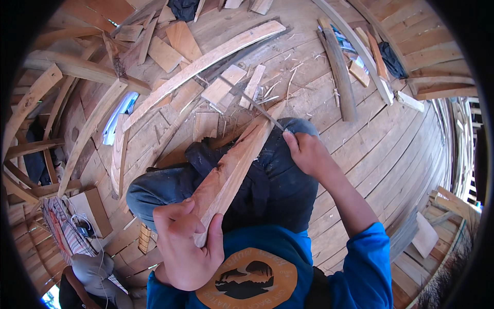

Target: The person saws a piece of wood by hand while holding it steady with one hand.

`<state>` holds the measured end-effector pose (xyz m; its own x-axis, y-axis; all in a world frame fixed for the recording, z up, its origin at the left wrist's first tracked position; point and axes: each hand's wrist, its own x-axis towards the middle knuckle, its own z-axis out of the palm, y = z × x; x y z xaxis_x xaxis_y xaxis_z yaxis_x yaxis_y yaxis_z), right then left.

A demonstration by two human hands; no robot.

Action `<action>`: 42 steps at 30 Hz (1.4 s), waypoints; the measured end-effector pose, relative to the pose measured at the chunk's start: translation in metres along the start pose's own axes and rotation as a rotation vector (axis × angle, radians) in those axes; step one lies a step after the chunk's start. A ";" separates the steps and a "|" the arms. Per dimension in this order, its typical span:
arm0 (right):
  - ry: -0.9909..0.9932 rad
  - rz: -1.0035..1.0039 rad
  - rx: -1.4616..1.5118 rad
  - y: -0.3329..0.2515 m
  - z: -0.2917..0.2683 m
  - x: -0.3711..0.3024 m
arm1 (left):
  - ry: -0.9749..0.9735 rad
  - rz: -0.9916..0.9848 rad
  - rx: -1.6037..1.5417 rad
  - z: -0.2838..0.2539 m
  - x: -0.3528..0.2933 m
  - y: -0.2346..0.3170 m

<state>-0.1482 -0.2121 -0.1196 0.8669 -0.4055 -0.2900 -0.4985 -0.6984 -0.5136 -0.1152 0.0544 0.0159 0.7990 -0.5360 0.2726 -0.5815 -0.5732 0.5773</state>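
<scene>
A long tapered piece of wood (234,165) slants across my lap, its narrow end pointing away to the upper right. My left hand (188,242) grips its near, wider end, thumb on one side and fingers on the other. A long, narrow metal blade (252,100), apparently a knife, lies across the far end of the wood. My right hand (307,153) is closed at the blade's near end, beside my right knee; the handle is hidden inside the fist. The wood shows a dark, rough patch along its left edge.
A long curved plank (206,59), board offcuts (224,85) and shavings lie on the plank floor (360,154) ahead. Beams (92,134) lean at left. A dark pole (337,72) lies at right. Another person's leg (95,273) and a cardboard box (91,211) are at lower left.
</scene>
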 end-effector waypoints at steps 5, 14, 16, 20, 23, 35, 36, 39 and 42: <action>0.026 -0.033 -0.021 -0.006 -0.001 -0.010 | -0.012 0.071 -0.025 -0.005 -0.008 0.006; 0.099 -0.099 -0.325 -0.002 0.007 0.009 | -0.004 -0.097 0.052 -0.012 0.007 -0.004; 0.131 -0.151 -0.366 0.005 0.004 0.018 | -0.013 -0.092 0.044 -0.013 0.008 -0.005; 0.031 -0.153 -0.261 0.002 -0.008 0.026 | -0.016 -0.082 0.038 -0.013 0.011 -0.004; -0.161 -0.122 -0.016 -0.022 -0.017 0.015 | 0.038 -0.097 0.071 -0.015 0.016 -0.003; -0.246 -0.083 -0.071 -0.037 -0.018 0.012 | 0.066 -0.120 0.061 -0.010 0.011 -0.009; -0.236 -0.048 -0.079 -0.028 -0.014 0.014 | 0.064 -0.130 0.039 -0.010 0.010 -0.008; -0.176 0.000 -0.135 -0.008 -0.015 0.030 | 0.048 -0.115 0.036 -0.011 0.013 -0.008; -0.280 -0.083 -0.090 -0.049 -0.030 0.005 | 0.040 -0.139 0.037 -0.015 0.010 -0.015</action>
<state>-0.1196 -0.1982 -0.0716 0.8664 -0.1751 -0.4677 -0.4133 -0.7771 -0.4746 -0.0966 0.0670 0.0220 0.8772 -0.4251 0.2233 -0.4697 -0.6629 0.5830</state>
